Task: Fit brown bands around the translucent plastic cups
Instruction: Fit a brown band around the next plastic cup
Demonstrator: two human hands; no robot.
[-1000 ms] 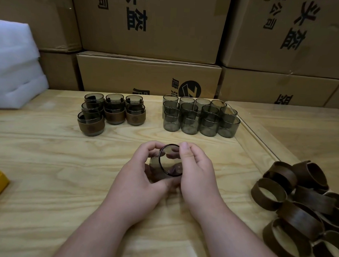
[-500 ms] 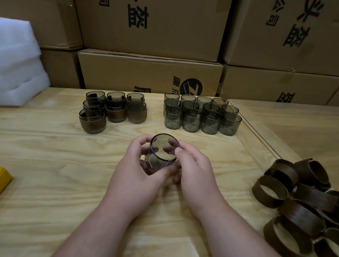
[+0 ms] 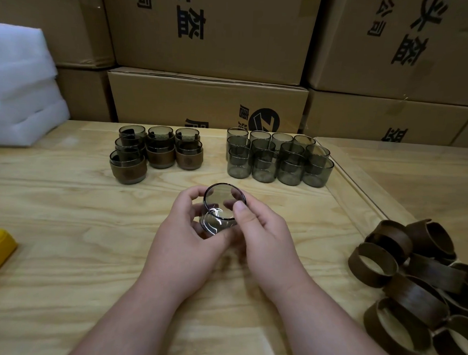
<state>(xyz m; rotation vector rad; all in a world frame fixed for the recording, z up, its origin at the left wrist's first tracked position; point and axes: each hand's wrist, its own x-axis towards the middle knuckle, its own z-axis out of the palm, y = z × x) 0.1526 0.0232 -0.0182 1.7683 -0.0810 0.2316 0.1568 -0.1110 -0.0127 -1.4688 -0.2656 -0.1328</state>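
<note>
Cardboard boxes (image 3: pixel 207 28) are standing behind the table (image 3: pixel 64 237). Both hands, left hand (image 3: pixel 187 237) and right hand (image 3: pixel 262 237), are gripping one bare cup (image 3: pixel 220 209), fingers curling around it.

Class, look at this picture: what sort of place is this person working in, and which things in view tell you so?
Probably a small packing or assembly workshop. Stacked printed cardboard cartons line the wall, cups stand in batches, banded cups and bare cups, and loose brown bands are piled on the wooden bench.

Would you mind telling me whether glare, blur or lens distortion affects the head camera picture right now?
Head view: bright glare streaks sit on the held cup between the left hand and right hand; wide-angle distortion bends the table edge and cardboard boxes; the brown bands look sharp, with soft shadows.
</note>
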